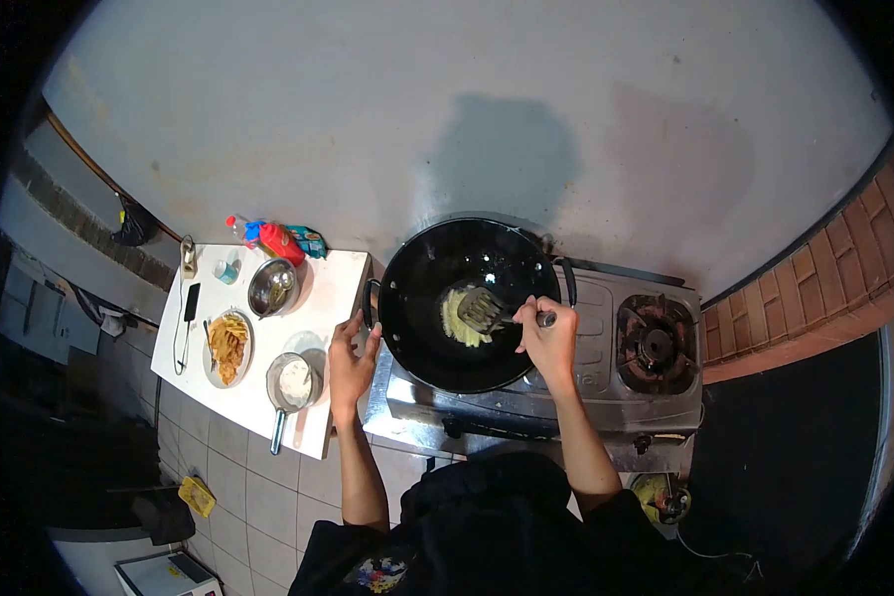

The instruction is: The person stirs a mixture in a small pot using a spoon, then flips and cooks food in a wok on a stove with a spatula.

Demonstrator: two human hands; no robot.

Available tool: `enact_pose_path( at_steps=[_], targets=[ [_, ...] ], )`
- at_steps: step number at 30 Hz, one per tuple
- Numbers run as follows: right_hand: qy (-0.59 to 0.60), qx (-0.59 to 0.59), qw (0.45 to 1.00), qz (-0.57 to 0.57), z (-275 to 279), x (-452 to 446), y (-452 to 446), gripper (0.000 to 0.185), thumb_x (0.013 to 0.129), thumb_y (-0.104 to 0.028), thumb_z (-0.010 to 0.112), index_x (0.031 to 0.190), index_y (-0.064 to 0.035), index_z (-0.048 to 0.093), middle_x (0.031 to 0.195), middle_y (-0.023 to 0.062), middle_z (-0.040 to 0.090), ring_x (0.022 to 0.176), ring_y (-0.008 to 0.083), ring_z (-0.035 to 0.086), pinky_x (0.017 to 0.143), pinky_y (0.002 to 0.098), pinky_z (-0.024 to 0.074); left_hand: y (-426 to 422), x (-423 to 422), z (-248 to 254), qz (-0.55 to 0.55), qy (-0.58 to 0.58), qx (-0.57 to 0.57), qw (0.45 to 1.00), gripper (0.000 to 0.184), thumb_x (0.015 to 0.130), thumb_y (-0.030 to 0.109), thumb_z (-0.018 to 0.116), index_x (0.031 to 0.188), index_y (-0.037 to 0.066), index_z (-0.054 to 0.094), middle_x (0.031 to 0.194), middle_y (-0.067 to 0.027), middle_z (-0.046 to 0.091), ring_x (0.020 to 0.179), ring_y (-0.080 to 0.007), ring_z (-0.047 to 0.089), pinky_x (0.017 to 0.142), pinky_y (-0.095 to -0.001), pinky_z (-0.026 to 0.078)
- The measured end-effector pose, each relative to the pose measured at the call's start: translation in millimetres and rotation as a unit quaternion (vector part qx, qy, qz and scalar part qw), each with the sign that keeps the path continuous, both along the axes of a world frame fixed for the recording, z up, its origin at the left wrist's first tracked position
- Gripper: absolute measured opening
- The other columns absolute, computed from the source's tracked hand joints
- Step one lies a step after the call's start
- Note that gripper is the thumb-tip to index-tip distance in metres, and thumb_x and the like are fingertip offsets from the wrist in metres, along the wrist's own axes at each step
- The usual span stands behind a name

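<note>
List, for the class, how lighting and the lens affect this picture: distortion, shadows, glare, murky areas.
Head view: wide-angle distortion, with black corners and a curving brick edge; two soft shadows, one bluish, one pinkish, on the wall; small bright glints inside the wok; glare on the steel stove's front-left corner; murky detail along the far left.

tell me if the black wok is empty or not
Not empty: pale yellow food lies in the wok, with the spatula over part of it.

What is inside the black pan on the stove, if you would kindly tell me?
Inside the pan, pale yellow food sits near the middle, partly under the turner held in the right hand. Whatever the turner's blade covers cannot be seen.
</note>
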State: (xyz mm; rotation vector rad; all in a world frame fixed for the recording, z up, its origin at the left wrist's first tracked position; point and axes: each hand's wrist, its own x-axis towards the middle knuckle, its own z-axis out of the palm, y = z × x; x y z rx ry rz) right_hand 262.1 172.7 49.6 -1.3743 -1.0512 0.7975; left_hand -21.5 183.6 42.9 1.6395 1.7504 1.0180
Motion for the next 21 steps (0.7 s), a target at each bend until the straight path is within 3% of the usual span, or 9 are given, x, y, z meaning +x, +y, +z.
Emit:
enact_pose_path(
  at_steps=[8,13,16,21],
  targets=[
    [-0.005,-0.018,1.000,-0.008,-15.4,-2.8,-1.6,0.029,0.085,-0.005,0.061,0.059,0.0048,0.055,0.056,0.0092,0.060,0.042,0.0090,0.054,0.036,0.0263,0.0443,0.5,0.6,2.2,-0.003,0.015,0.004,1.000,0.048,0.090,0.029,0.066,0.124,-0.004,0.058,0.112,-0.0225,0.061,0.095,-0.0323,0.063,0.077,-0.0400,0.051],
    [-0.074,0.073,0.994,-0.022,-22.5,-10.6,3.7,0.023,0.081,-0.002,0.063,0.060,0.0048,0.054,0.049,0.0064,0.053,0.042,0.0079,0.052,0.038,0.0267,0.0379,0.0,1.4,5.4,-0.002,0.015,0.010,1.000,0.047,0.089,0.028,0.066,0.123,-0.004,0.059,0.107,-0.0216,0.063,0.092,-0.0313,0.064,0.076,-0.0391,0.051],
    [-0.075,0.001,0.997,-0.010,-12.6,-8.8,3.6,0.026,0.084,-0.003,0.063,0.060,0.0044,0.055,0.049,0.0065,0.054,0.041,0.0077,0.051,0.037,0.0264,0.0386,2.5,-1.8,0.3,0.004,0.015,0.021,1.000,0.045,0.089,0.027,0.066,0.121,-0.004,0.060,0.106,-0.0214,0.066,0.092,-0.0310,0.065,0.077,-0.0396,0.050],
    [-0.029,0.004,1.000,0.002,13.9,1.0,-2.7,0.029,0.088,-0.007,0.061,0.062,0.0041,0.058,0.049,0.0066,0.055,0.040,0.0083,0.052,0.034,0.0262,0.0408,2.7,-3.6,1.2,0.018,0.008,0.020,1.000,0.043,0.089,0.026,0.066,0.120,-0.003,0.062,0.107,-0.0211,0.068,0.097,-0.0301,0.066,0.081,-0.0411,0.050]
  ],
)
